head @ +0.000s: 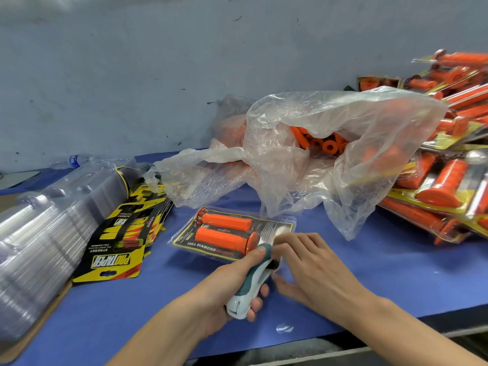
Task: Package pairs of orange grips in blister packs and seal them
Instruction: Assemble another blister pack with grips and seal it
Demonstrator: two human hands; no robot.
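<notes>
One blue desk [369,281] fills the view. A clear bag [285,159] of loose grips [323,143] sprawls at the back centre, with a pile of sealed packs [449,180] heaped on the right and a stack of clear blisters [52,228] on the left. Yellow-and-black cards [118,247] lie just beside that stack. A blister pack [274,227] holding two orange grips [224,220] side by side lies flat in the middle. The right hand [311,265], fingers spread, presses the pack's near end. The left hand [232,281] grips a stapler [253,281], its nose at that same end.
</notes>
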